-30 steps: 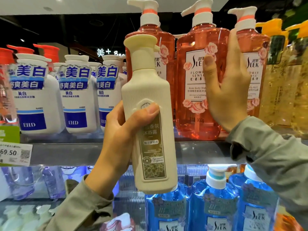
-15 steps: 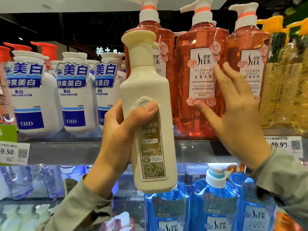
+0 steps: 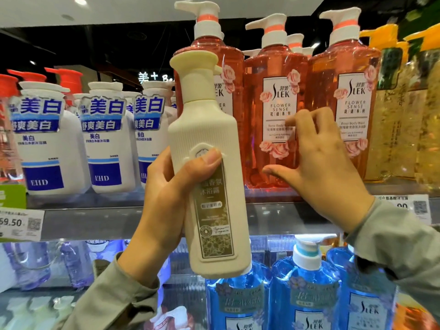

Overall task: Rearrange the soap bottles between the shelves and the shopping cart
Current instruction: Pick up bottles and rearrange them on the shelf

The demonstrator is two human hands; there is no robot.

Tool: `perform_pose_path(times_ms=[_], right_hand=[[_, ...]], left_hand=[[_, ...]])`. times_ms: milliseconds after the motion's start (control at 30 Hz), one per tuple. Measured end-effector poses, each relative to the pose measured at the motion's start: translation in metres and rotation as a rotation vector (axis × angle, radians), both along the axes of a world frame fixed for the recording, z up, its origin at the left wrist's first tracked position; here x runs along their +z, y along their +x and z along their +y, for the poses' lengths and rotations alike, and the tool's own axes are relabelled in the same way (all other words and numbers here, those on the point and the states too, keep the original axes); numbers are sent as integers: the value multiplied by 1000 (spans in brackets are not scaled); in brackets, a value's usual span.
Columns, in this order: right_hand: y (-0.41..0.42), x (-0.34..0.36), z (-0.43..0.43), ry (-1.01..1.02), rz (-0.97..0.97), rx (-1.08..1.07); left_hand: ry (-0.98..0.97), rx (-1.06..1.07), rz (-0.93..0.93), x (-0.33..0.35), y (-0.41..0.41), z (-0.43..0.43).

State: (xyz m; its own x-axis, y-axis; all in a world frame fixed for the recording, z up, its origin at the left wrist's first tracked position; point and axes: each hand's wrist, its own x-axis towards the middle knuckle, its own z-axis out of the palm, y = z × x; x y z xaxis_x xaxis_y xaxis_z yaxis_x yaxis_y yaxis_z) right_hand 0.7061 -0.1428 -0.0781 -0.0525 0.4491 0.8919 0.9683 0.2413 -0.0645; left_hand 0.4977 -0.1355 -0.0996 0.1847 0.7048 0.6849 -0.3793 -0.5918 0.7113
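Cream body-wash bottle (image 3: 206,129) held in front of the upper shelf (image 3: 107,221), long axis near vertical, pump cap up, gold label facing the camera. Left hand (image 3: 170,198) wraps its lower half, thumb across the label. Right hand (image 3: 321,167) holds nothing, fingers loosely bent against the middle pink Slek bottle (image 3: 273,91).

We read "SLEK", "FLOWER SENSE" and "Rose Body Wash" on the clear pink pump bottles (image 3: 279,108), and "SLEK" on the clear blue pump bottles (image 3: 369,308). The white plastic bottles (image 3: 44,151) say "美白" and "EHD", the ribbed cream pump bottle (image 3: 204,129) "沐浴露", the white shelf price tag (image 3: 20,225) "69.50".
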Motion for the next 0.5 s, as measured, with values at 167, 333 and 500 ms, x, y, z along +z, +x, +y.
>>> perform_pose_path(times_ms=[167,333,500], right_hand=[[-7,1,3,-57,-20,57],[-4,1,3,-105,-19,108],[0,1,2,-165,-5,105]], left_hand=[[-7,-6,-9,0,0,1],[-3,-15,1,0,-1,0],[3,-10,2,0,0,-1]])
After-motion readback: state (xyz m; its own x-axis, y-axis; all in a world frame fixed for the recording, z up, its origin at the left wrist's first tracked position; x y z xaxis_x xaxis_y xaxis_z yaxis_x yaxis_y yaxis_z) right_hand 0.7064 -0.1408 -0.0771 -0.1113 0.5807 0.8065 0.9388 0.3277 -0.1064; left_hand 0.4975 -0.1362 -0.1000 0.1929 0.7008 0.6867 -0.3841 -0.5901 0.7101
